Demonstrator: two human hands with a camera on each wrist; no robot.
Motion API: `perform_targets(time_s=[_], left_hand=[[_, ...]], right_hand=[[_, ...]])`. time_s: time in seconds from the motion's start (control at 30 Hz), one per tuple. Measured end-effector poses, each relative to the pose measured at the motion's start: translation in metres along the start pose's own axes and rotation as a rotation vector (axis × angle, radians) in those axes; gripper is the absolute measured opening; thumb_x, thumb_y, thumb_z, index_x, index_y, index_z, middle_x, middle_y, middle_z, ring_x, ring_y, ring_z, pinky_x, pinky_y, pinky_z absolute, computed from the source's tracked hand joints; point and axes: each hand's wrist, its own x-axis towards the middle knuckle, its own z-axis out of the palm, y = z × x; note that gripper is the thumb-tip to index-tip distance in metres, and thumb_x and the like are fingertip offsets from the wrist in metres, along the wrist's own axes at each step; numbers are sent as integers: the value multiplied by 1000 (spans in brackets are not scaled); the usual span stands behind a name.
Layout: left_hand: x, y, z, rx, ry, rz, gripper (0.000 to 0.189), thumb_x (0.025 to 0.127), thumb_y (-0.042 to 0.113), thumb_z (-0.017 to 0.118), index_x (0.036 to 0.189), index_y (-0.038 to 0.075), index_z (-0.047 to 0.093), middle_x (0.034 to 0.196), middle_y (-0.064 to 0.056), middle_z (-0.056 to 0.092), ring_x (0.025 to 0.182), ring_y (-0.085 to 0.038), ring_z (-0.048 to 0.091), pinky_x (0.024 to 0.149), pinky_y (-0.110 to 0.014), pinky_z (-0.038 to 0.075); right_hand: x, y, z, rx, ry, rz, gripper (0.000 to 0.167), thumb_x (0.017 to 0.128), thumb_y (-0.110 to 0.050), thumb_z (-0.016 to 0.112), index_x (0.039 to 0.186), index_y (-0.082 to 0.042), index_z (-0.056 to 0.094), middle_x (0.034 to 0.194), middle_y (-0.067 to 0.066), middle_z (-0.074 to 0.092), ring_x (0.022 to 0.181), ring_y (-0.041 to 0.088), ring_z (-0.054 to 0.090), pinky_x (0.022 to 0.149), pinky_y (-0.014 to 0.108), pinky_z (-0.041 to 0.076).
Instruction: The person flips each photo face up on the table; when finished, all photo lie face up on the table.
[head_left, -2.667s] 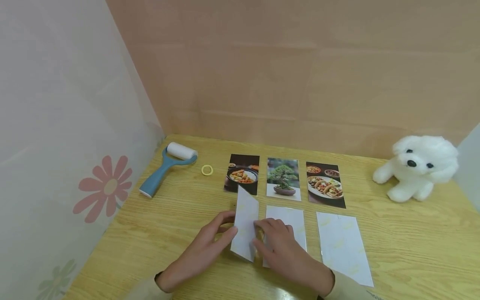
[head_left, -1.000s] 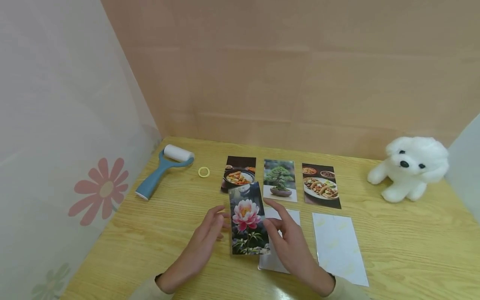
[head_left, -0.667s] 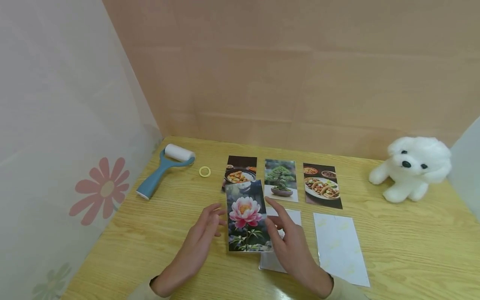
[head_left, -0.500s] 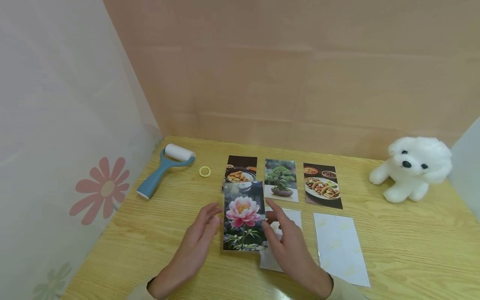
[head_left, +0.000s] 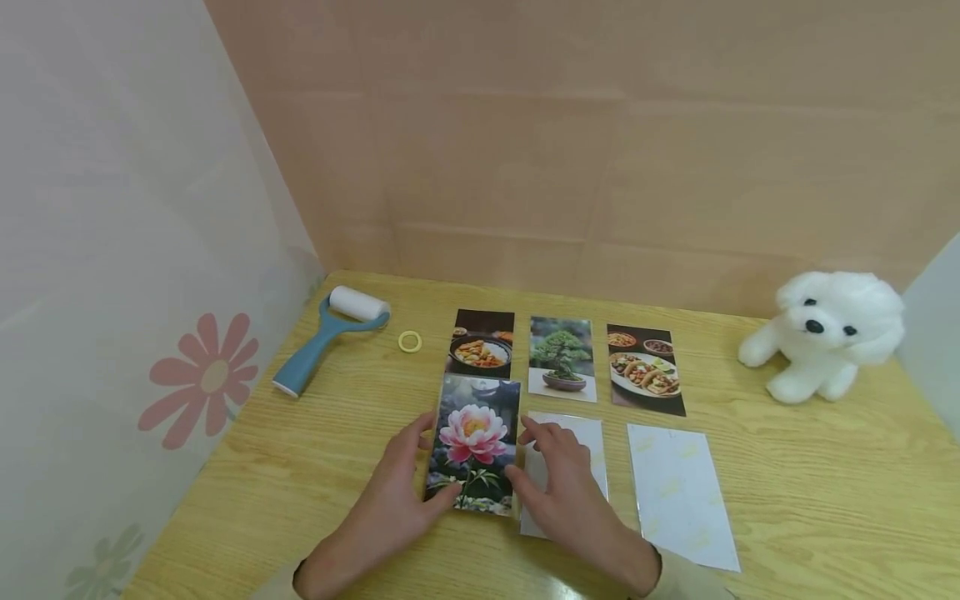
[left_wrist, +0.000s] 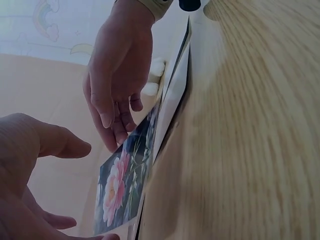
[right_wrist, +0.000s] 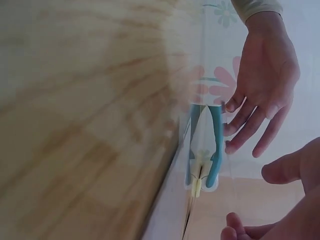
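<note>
The flower card point(head_left: 474, 442) has dropped lower, face up; the left hand point(head_left: 393, 483) and right hand point(head_left: 566, 492) flank it, fingers unclenched, so turning it looks done.

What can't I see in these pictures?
Far-right white card: its underside, head view, facing down.
White card next to the flower card: partly covered by the right hand, head view.
Plush dog: its back, head view, hidden by its body.
Left hand: left wrist view, cut off by the left edge.
</note>
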Motion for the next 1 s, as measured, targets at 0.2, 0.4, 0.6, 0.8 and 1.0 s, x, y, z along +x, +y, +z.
perform_targets(time_s=[0.2,0.4,0.6,0.8,1.0], left_hand=[[-2,-4,2,45,-29,15,85,85,23,81,152,2,34,144,-17,46,122,-31,47,101,-55,41],[-1,-7,3,106,-36,2,82,87,24,79,151,-2,34,146,-20,45,132,-38,41,108,-60,33],[0,-11,3,148,-47,-19,80,88,24,78,150,-3,36,146,-22,45,132,-40,41,108,-61,32],[0,-11,4,156,-83,-53,79,89,26,76,151,-2,35,145,-23,45,132,-40,41,107,-61,34],[1,-13,4,173,-111,-79,80,90,28,75,152,-1,34,145,-23,43,131,-40,40,107,-61,34]], right_hand=[[2,-3,5,-17,-28,11,51,89,-18,76,134,2,60,105,-5,61,106,22,51,90,53,32],[6,-6,11,-60,-74,51,50,88,-22,76,129,4,62,99,-5,62,104,23,53,90,55,33],[10,-9,17,-123,-103,51,48,86,-24,77,122,5,64,91,-5,61,97,24,54,84,50,32],[12,-11,20,-193,-133,55,39,87,-27,76,113,0,65,89,-4,59,89,21,50,81,45,32],[12,-15,20,-233,-152,58,25,87,-29,74,96,-10,62,85,-4,55,84,21,47,77,45,31]])
